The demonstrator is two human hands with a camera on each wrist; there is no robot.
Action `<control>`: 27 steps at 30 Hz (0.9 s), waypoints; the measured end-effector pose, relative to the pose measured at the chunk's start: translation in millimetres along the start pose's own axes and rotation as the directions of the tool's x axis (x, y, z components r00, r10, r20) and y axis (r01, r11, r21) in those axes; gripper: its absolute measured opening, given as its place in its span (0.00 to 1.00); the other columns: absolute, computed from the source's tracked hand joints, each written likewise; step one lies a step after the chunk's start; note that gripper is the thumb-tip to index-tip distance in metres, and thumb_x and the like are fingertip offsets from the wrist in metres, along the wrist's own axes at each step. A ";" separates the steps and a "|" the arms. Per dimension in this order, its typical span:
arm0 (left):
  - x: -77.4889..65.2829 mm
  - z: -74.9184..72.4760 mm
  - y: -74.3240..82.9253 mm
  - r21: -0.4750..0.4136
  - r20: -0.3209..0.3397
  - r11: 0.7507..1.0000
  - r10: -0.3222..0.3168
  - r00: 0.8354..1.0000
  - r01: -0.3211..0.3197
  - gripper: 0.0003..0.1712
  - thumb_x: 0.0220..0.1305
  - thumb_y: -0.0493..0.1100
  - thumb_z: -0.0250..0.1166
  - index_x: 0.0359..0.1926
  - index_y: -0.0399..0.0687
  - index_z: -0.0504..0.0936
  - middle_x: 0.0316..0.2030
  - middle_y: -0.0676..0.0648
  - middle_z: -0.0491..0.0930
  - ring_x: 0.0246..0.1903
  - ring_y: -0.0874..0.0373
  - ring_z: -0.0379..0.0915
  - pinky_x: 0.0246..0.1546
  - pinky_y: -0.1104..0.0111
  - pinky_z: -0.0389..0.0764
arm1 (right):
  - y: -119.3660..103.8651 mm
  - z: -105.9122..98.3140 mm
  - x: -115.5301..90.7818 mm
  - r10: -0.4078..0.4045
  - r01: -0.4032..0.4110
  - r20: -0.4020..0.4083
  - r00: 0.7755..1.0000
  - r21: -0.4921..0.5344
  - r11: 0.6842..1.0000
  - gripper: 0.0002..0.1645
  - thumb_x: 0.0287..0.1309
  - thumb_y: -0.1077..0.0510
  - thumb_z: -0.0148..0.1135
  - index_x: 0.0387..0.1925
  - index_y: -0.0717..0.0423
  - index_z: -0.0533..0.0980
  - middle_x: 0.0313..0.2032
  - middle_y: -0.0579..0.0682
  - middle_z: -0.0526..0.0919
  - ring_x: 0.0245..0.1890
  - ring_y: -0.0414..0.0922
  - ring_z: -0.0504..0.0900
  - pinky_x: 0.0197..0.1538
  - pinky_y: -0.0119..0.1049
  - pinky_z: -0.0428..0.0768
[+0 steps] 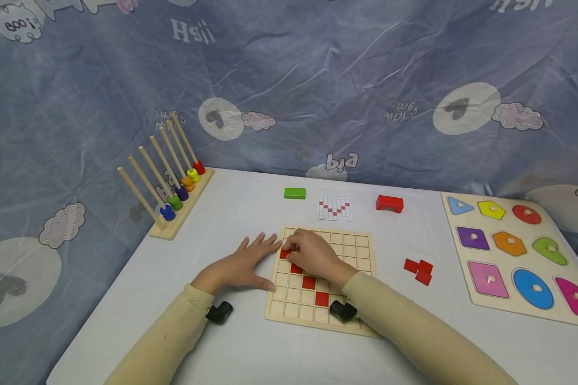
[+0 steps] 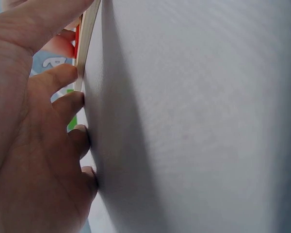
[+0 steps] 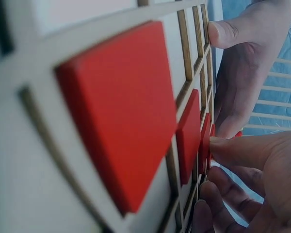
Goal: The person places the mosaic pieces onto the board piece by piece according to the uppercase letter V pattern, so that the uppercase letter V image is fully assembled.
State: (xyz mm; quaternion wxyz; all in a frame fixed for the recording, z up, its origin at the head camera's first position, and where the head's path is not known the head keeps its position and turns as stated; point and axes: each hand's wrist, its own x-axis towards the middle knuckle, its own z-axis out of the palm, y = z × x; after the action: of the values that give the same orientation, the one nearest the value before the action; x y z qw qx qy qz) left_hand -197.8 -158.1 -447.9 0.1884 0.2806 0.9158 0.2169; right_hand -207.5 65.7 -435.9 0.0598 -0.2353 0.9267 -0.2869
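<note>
A wooden grid board (image 1: pixel 289 309) lies on the white table, with several red square tiles (image 1: pixel 321 299) in a diagonal row of its cells. My right hand (image 1: pixel 315 256) is over the board's upper left, fingers bent, pinching the red square tile (image 1: pixel 285 254) nearest the corner. In the right wrist view the thumb (image 3: pixel 223 148) touches that tile's edge; the other fingers curl below it. Spread along the board's left edge, my left hand (image 1: pixel 243 264) has its thumb on the rim and its fingertips near the board and table. The left wrist view shows its palm (image 2: pixel 34 145).
Three loose red tiles (image 1: pixel 424 277) lie right of the board. Behind it are a pattern card (image 1: pixel 335 207), a green block (image 1: pixel 295 193) and a red arch block (image 1: pixel 389 203). A bead rack (image 1: pixel 180 216) stands left; a shape puzzle (image 1: pixel 503 305) lies right.
</note>
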 end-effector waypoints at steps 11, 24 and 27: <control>2.3 1.3 -1.6 0.006 0.002 1.000 -0.005 1.000 0.005 0.65 0.49 0.68 0.76 0.81 0.57 0.54 0.81 0.50 0.43 0.80 0.47 0.28 0.76 0.44 0.30 | 1.7 -0.4 -2.9 0.034 -0.034 0.001 0.999 0.035 0.999 0.11 0.62 0.60 0.69 0.47 0.50 0.86 0.38 0.43 0.83 0.38 0.41 0.76 0.46 0.40 0.78; 0.4 1.8 -0.7 0.005 -0.007 1.000 -0.003 1.000 0.003 0.64 0.50 0.68 0.76 0.81 0.55 0.55 0.81 0.50 0.44 0.80 0.47 0.28 0.76 0.45 0.30 | 8.0 -6.4 -15.6 0.041 -0.037 -0.051 0.998 0.066 0.997 0.09 0.62 0.59 0.69 0.44 0.50 0.86 0.34 0.40 0.79 0.36 0.40 0.74 0.44 0.38 0.76; 0.5 2.0 -1.0 0.015 -0.008 1.000 -0.003 1.000 0.003 0.64 0.49 0.68 0.77 0.81 0.55 0.55 0.81 0.50 0.44 0.80 0.47 0.28 0.76 0.45 0.30 | 10.8 -8.1 -19.0 0.046 -0.042 -0.058 0.997 0.080 0.996 0.09 0.62 0.59 0.69 0.44 0.50 0.86 0.34 0.40 0.79 0.36 0.41 0.75 0.45 0.39 0.76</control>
State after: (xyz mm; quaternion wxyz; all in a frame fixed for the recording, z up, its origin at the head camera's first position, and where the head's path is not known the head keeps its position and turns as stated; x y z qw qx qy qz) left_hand -197.7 -157.9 -450.2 0.1829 0.2797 0.9186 0.2107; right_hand -197.0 86.5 -435.7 0.0476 -0.2037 0.9211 -0.3285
